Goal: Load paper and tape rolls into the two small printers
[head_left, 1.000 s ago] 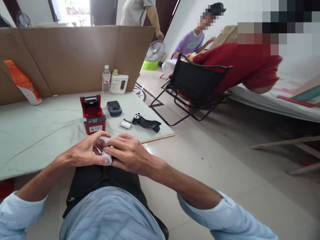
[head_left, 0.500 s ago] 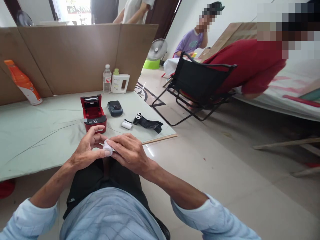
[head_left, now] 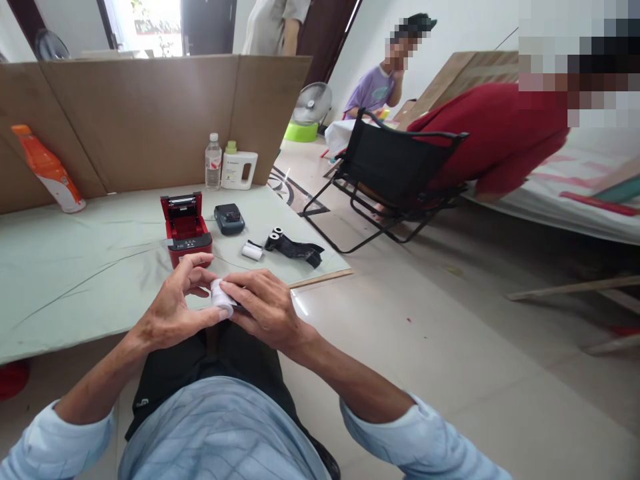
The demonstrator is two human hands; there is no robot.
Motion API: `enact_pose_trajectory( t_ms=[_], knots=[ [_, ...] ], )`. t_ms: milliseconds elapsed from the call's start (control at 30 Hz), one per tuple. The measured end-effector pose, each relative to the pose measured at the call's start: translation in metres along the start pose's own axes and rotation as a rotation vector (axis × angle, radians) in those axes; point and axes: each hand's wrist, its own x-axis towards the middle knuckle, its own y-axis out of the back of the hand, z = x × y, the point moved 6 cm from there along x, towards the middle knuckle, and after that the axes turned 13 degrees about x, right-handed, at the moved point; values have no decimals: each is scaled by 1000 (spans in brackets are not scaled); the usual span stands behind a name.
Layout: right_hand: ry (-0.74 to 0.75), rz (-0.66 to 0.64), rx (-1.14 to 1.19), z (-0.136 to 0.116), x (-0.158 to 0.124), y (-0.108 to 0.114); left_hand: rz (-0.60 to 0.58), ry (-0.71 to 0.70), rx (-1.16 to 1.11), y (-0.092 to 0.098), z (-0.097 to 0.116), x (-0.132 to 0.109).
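Observation:
Between my hands, over my lap at the table's front edge, is a small white paper roll [head_left: 220, 297]. My left hand [head_left: 175, 303] grips its near end with the thumb, fingers curved around the far side. From the right, my right hand [head_left: 263, 303] pinches the roll, and a dark strip shows under its fingers. Just beyond stands a red and black label printer [head_left: 187, 230] with its lid raised. A dark grey compact device [head_left: 229, 219] sits to the right of it. Nearer lie another white roll [head_left: 252, 251] and black ribbon rolls [head_left: 295, 247] with a loose tail.
A cardboard screen [head_left: 150, 120] backs the table [head_left: 90, 267]. Before it stand an orange bottle [head_left: 50, 170], a water bottle [head_left: 213, 162] and a white jug [head_left: 239, 168]. On the right, a person in red [head_left: 505, 133] sits in a black folding chair [head_left: 400, 157]; others are farther back.
The white roll and my hands have shifted slightly to the right, and a little more of the roll shows. Behind the screen, the standing person's arm has lowered.

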Motion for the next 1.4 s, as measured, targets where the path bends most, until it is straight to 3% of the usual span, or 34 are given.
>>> enact_pose_trajectory(
  t_ms=[400, 1000, 1300, 1400],
  knots=[
    [-53, -100, 158, 0, 12, 18, -166, 74, 13, 7, 0, 3],
    [-10, -181, 65, -12, 22, 16, -167, 90, 130, 8, 4, 0],
    [13, -51, -56, -13, 10, 9, -118, 72, -4, 0, -2, 0],
    [25, -101, -49, -12, 11, 7, -202, 80, 12, -2, 0, 2]
  ],
)
